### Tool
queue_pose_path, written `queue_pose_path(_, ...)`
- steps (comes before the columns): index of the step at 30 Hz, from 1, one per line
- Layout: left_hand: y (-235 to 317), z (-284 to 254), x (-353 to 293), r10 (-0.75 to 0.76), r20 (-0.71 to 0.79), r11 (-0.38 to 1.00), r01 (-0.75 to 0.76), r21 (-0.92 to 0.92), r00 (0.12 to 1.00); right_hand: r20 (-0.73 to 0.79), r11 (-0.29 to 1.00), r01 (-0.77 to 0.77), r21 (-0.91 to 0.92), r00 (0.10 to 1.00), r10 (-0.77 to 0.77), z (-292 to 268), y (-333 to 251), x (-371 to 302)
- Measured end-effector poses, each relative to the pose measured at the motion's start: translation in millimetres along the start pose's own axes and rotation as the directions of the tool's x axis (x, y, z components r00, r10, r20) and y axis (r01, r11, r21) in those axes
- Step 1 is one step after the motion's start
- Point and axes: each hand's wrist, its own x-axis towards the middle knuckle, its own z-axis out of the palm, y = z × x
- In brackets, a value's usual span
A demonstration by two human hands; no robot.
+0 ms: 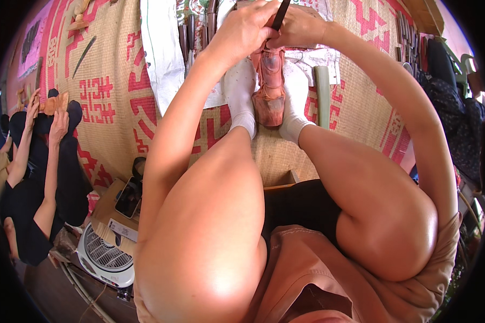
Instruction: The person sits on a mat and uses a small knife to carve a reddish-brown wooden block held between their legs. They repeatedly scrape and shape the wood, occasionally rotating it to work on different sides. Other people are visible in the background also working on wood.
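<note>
A reddish-brown carved wooden piece (271,81) is wedged upright between my white-socked feet, its thick end toward me. Over its far end my left hand (245,29) and my right hand (303,27) meet, both with fingers curled. Between them a slim dark tool (281,15) slants up past the frame's top edge; its working tip is hidden, so its kind does not show. The left fingers close against the tool from one side. The right fingers bend in from the other side, close to the wood.
Several dark-handled tools (191,37) lie on a white cloth (164,54) at the left. A pale green bar (322,97) rests right of my feet. More tools (403,35) lie far right on the patterned mat (207,141). At left, another person holds carved wood (56,102) near a white fan (105,255).
</note>
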Motion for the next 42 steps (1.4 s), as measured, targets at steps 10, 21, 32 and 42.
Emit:
queue_pose_path(10, -2.6, 7.6, -8.6, 0.029, -0.031, 0.999, -0.028, 0.034, 0.999, -0.202, 0.997, 0.072, -0.030, 0.976, -0.076, 23.2, 8.3, -2.3)
queue_pose_path(21, -9.2, 5.2, -3.5, 0.017, 0.026, 1.000, -0.018, 0.020, 1.000, -0.240, 0.998, 0.037, -0.057, 0.969, -0.050, 25.1, 5.6, -2.8)
queue_pose_path(32, -10.1, 12.5, -2.9, 0.072, -0.047, 0.997, -0.071, 0.025, 0.996, -0.350, 0.994, 0.056, -0.092, 0.933, -0.085, 40.1, 21.3, -2.2)
queue_pose_path(42, -16.0, 13.8, -3.2, 0.019, -0.068, 1.000, -0.020, -0.003, 0.997, -0.258, 0.997, -0.047, -0.055, 0.966, 0.031, 33.1, 14.2, 2.1)
